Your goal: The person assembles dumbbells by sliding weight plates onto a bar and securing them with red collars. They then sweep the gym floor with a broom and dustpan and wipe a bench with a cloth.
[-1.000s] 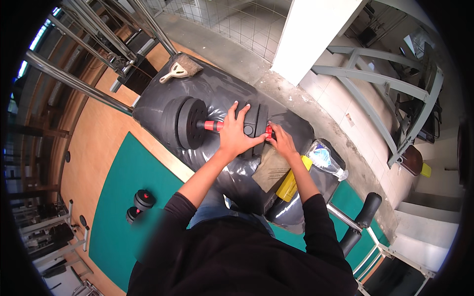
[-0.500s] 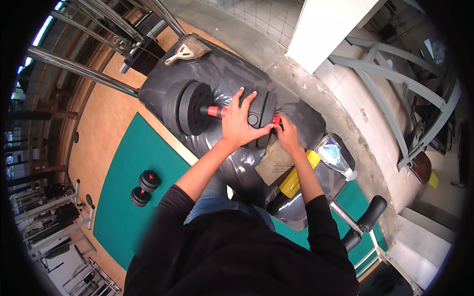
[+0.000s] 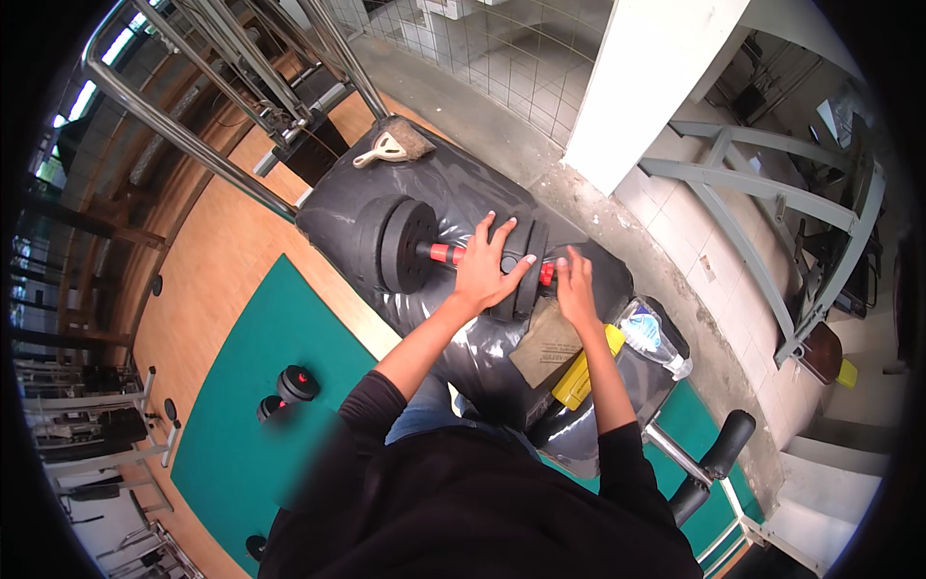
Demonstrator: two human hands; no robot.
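A dumbbell with thick black plates [image 3: 410, 246] and a red-and-black handle [image 3: 446, 253] lies across a black padded bench. My left hand [image 3: 482, 275] grips its right-end plates, fingers spread over them and thumb on the outer side. Against the red collar nut [image 3: 548, 273] at the right end are the fingertips of my right hand [image 3: 577, 289]. Below the right hand are a brown paper piece [image 3: 545, 345] and a yellow box [image 3: 576, 383], the latter partly under my forearm. A clear bottle with a blue label [image 3: 648, 333] lies farther right.
The plastic-wrapped bench [image 3: 463, 174] carries a white-handled brush [image 3: 391, 148] at its far left. A smaller dumbbell [image 3: 297, 384] lies on the green mat [image 3: 241, 415], partly hidden by a blurred patch. Gym machine bars [image 3: 193, 135] rise at left; a white pillar [image 3: 637, 87] stands beyond.
The view has shifted, so the bench sits lower in the picture. My right fingers have loosened from their tight pinch and stretch upward beside the nut. My left hand stays on the plates.
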